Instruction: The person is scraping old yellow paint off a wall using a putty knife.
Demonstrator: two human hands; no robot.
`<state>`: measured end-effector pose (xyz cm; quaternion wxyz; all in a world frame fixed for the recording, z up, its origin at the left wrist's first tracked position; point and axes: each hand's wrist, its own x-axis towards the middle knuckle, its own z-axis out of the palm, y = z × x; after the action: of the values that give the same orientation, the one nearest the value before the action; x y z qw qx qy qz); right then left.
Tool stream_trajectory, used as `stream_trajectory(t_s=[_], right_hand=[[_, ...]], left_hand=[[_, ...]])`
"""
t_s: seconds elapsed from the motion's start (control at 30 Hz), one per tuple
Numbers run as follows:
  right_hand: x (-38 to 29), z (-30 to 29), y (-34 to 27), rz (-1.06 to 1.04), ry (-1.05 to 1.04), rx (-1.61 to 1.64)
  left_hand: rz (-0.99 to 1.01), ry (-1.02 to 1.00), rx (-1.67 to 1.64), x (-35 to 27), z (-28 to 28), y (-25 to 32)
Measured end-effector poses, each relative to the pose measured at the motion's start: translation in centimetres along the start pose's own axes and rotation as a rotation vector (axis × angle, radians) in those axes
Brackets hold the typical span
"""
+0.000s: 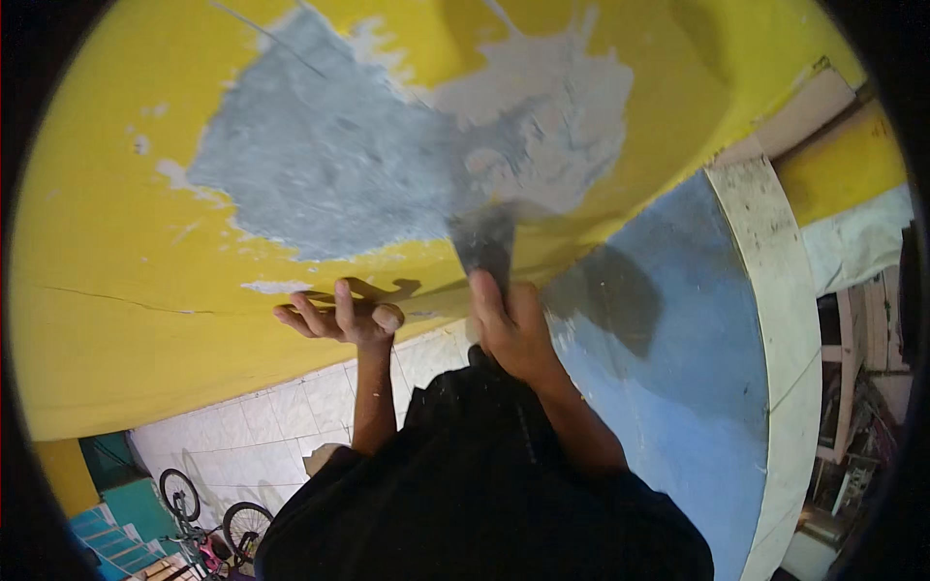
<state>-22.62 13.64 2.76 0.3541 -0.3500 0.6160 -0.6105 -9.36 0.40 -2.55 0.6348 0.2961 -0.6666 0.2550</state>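
Observation:
My right hand (508, 319) grips a putty knife (485, 243) whose wide blade points up at the yellow wall (145, 348). The blade's tip blurs at the lower edge of the patched area. A large patch of grey filler or bare plaster (327, 145) spreads to the left of the blade. Up and to the right, a pale rough patch (559, 109) has grey smears and ragged edges. My left hand (349, 316) holds nothing; its fingers are spread, close to the wall below the grey patch, and whether they touch it is hard to tell.
A blue wall (690, 348) meets the yellow one on the right, bordered by a pale ledge (792, 348). White floor tiles (269, 421) lie below. A bicycle (211, 530) is at the lower left. Shelving with clutter (843, 436) is at the far right. A thin crack (131, 299) crosses the yellow wall.

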Motion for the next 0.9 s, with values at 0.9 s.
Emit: stream_trajectory(t_s=[0.9], right_hand=[[-2.4,-2.0,0.3,0.099,-0.065,0.183]], left_hand=[[-0.024,-0.006,-0.032,0.4,0.1,0.6]])
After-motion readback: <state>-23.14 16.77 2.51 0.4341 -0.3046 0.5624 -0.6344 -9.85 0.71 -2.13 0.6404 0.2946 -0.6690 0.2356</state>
